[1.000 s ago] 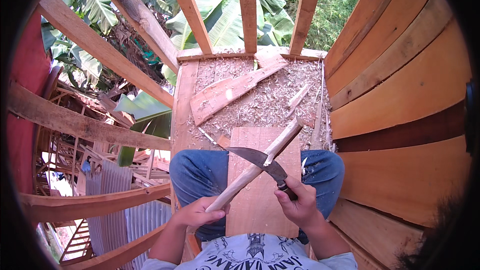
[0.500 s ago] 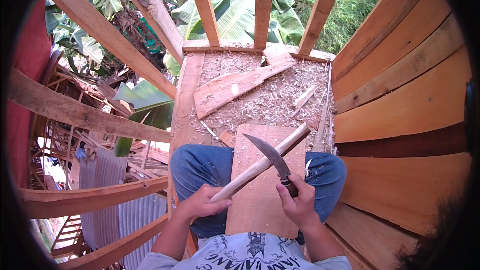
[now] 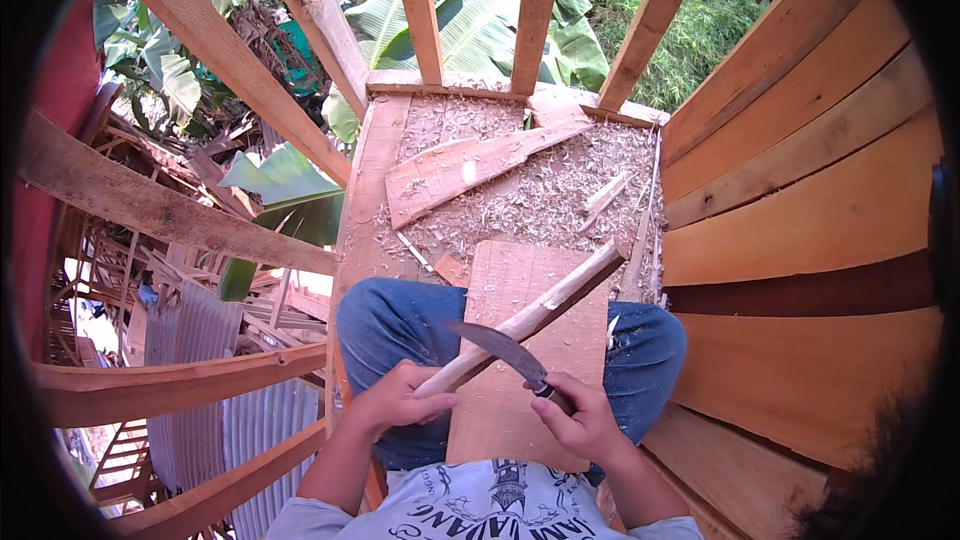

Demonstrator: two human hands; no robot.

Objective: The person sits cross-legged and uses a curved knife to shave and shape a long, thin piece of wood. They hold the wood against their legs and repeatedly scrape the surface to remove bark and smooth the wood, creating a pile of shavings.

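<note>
My left hand (image 3: 402, 401) is closed round the lower end of a wooden stick (image 3: 545, 308), which slants up and away to the right. Part of the stick is pale and shaved, and a darker strip runs along its lower side. The dark handle of a curved knife (image 3: 505, 348) is gripped in my right hand (image 3: 578, 424). Its blade points up to the left and lies across the stick, nearer my left hand than the stick's far end. Whether the edge touches the wood I cannot tell. Beneath them a flat wooden board (image 3: 535, 400) rests between my legs.
Wood shavings (image 3: 560, 180) cover the plank floor ahead. On them lie a paddle-shaped piece of wood (image 3: 465, 177) and a split pale offcut (image 3: 604, 202). Wooden slats (image 3: 430, 20) stand along the front and left, and a plank wall (image 3: 800, 230) closes the right side.
The knife has moved left and nearer to me along the stick, its blade now lying flatter. My right hand came with it; my left hand still holds the stick's lower end.
</note>
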